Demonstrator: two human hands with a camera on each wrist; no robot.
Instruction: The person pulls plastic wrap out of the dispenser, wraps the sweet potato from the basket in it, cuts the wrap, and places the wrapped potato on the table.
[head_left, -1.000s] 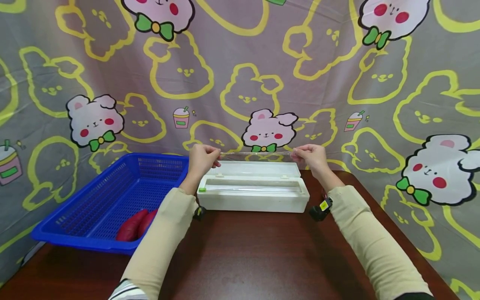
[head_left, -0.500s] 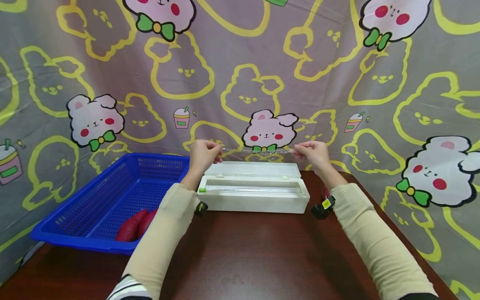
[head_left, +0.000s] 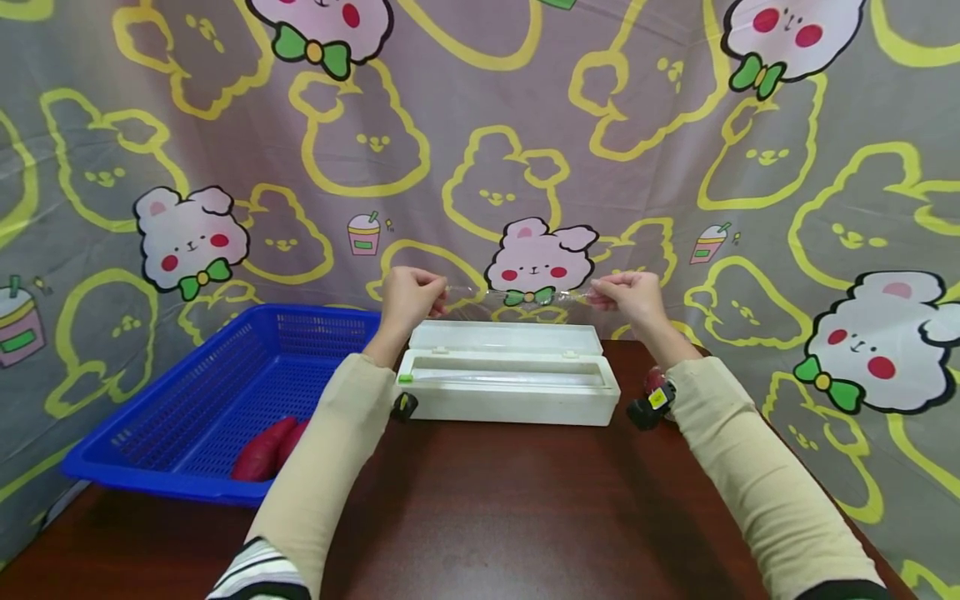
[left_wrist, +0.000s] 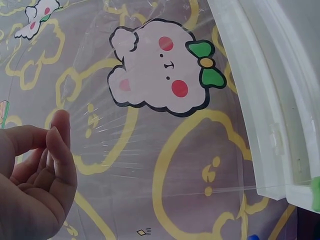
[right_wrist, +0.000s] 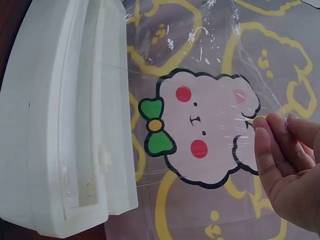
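Note:
A clear sheet of cling film [right_wrist: 215,55] stretches between my two hands above a white cling film dispenser [head_left: 510,405]. My left hand [head_left: 408,298] pinches one upper corner between thumb and fingertips. The other corner is pinched by my right hand [head_left: 636,300]. From the held edge, the film runs down into the dispenser, with fine creases fanning from the fingers in both wrist views. The dispenser's lid [head_left: 502,337] is tipped back, and the film roll [head_left: 510,377] shows in its slot. A green piece [head_left: 406,378] sits at the slot's left end.
A blue plastic basket [head_left: 165,487] stands on the left, with red sweet potatoes [head_left: 258,450] near its front, partly behind my left sleeve. Behind my right wrist, a red object [head_left: 655,380] shows on the brown table [head_left: 510,508]. A patterned curtain [head_left: 465,100] hangs close behind.
Both hands have risen and moved slightly away from the dispenser, drawing the film higher. More of the red object by my right wrist shows now. The dispenser and basket stay put.

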